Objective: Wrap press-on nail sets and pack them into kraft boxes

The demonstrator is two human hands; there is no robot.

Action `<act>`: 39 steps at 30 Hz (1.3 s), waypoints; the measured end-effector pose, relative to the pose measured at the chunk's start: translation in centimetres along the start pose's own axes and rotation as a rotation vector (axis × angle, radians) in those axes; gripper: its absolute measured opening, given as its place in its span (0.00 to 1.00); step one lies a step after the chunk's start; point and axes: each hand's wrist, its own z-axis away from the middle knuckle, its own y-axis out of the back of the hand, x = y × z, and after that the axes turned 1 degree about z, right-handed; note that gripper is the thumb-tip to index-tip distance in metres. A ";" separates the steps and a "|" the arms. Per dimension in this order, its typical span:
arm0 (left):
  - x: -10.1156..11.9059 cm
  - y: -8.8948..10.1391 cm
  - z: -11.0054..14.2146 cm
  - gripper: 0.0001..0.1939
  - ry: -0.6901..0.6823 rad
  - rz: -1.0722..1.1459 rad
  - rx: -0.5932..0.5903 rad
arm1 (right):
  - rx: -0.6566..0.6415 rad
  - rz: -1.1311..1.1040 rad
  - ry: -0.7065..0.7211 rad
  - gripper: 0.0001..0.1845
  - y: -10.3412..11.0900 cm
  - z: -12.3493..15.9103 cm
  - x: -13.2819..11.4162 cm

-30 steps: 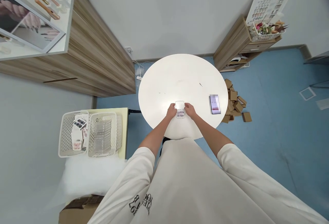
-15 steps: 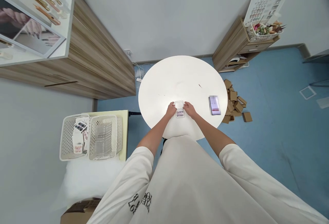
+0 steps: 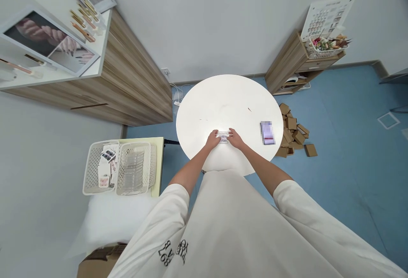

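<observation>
Between my two hands is a small clear plastic case (image 3: 223,138), with purplish press-on nails in rows showing through it. It rests on, or just above, the white oval table (image 3: 216,99), near the side closest to my body. My left hand (image 3: 212,140) grips the case's left edge, thumb at the near side and fingers at the far side. On the opposite edge my right hand (image 3: 235,139) holds it the same way. The lid appears folded down over the nails; whether it is latched is too small to tell.
A purple phone-like object (image 3: 267,133), blurred, lies at the table's right. Small cardboard boxes (image 3: 291,125) are heaped on the floor beyond. White baskets (image 3: 134,145) with cards and clear cases stand on a side table at left. Wooden cabinets (image 3: 137,78) line the wall.
The case's lid stood unfolded away from me; now it is folded over the nails, and my hands have closed in around the case. The view has shifted slightly.
</observation>
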 end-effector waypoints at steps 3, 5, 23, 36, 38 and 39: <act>-0.9 -0.2 1.0 0.32 -0.019 -0.019 -0.004 | 0.006 0.079 0.047 0.39 -0.5 0.9 0.7; -1.5 -0.4 1.6 0.32 -0.022 -0.026 -0.009 | -0.005 0.114 0.056 0.38 -0.8 1.5 1.2; -4.1 -0.6 6.4 0.35 -0.270 -0.563 -0.248 | -0.209 0.813 0.153 0.39 -2.0 4.7 3.4; -4.8 -0.9 6.4 0.40 -0.239 -0.656 -0.329 | -0.252 0.965 0.181 0.43 -3.0 5.4 3.5; -4.9 -0.9 6.4 0.40 -0.237 -0.673 -0.335 | -0.250 0.979 0.185 0.43 -3.2 5.2 3.2; -5.0 -0.7 6.3 0.40 -0.236 -0.674 -0.335 | -0.247 0.983 0.186 0.42 -3.3 5.1 3.1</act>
